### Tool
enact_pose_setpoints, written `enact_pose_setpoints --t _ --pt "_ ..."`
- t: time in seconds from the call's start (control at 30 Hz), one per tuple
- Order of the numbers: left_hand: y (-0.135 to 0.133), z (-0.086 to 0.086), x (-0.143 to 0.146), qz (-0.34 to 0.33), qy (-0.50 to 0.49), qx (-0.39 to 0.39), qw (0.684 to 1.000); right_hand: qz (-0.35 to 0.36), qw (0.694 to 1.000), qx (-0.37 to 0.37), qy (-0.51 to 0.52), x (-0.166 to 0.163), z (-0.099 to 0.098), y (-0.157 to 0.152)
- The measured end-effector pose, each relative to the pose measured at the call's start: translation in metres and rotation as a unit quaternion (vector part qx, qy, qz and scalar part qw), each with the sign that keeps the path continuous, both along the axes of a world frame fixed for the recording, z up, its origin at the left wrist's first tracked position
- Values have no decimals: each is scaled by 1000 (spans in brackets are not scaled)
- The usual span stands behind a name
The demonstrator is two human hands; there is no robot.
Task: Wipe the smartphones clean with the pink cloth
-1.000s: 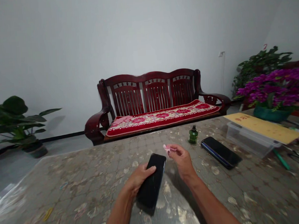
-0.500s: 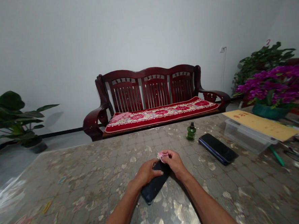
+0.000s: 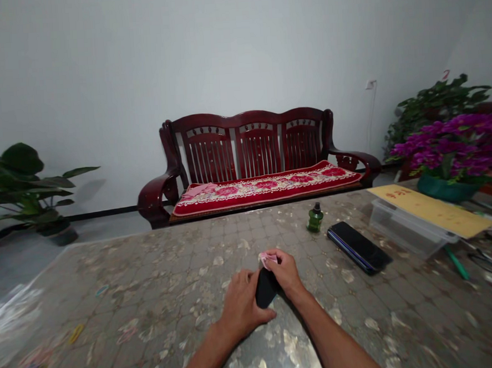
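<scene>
A black smartphone [image 3: 266, 290] is between my two hands over the table, partly hidden by them. My left hand [image 3: 242, 302] grips it from the left side, fingers toward its far end and thumb toward its near end. My right hand [image 3: 285, 271] pinches a small pink cloth [image 3: 268, 258] at the phone's far end. How much of the cloth touches the phone is hidden by the fingers.
Right of my hands stand a green bottle [image 3: 315, 218], a stack of phones [image 3: 359, 247] and a clear plastic box [image 3: 405, 230] with a yellow envelope [image 3: 431, 209] on top. Yellow rubber bands [image 3: 76, 334] lie at the left. A wooden bench [image 3: 256, 150] is beyond the table.
My left hand has shifted its hold, its thumb moving from the phone's face to its near end. The phone now shows shorter, seemingly turned or tilted. My right hand keeps the cloth at the far end.
</scene>
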State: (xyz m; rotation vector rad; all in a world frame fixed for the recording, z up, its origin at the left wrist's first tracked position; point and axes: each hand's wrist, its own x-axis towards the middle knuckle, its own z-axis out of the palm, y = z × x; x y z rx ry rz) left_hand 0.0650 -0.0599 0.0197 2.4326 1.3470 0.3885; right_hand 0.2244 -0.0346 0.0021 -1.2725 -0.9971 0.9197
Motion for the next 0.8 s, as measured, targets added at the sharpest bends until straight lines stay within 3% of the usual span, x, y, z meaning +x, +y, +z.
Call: enact_pose_setpoints --t 0.13,0.27,0.33,0.43,0.57,0.7,0.8 --pt "-2 -2 -1 -10 -24 -5 1000 -15 1000 -3 21 6 0 0" --pt "3 1 -2 -88 -69 -9 994 -22 1000 7 17 19 3 3" --pt "6 0 -8 -112 -80 -8 990 -10 1000 7 -13 26 5 4" --pt "7 -3 -27 -86 -57 -1 995 50 993 -23 -109 34 9 4" --pt "3 -12 -64 -4 -18 25 1000 142 946 -33 -289 36 19 -4" --pt "-1 -24 -87 17 -31 31 999 150 871 -15 -467 32 33 -17" --pt "-2 -33 -90 26 -64 33 997 148 839 -7 -524 30 36 -26"
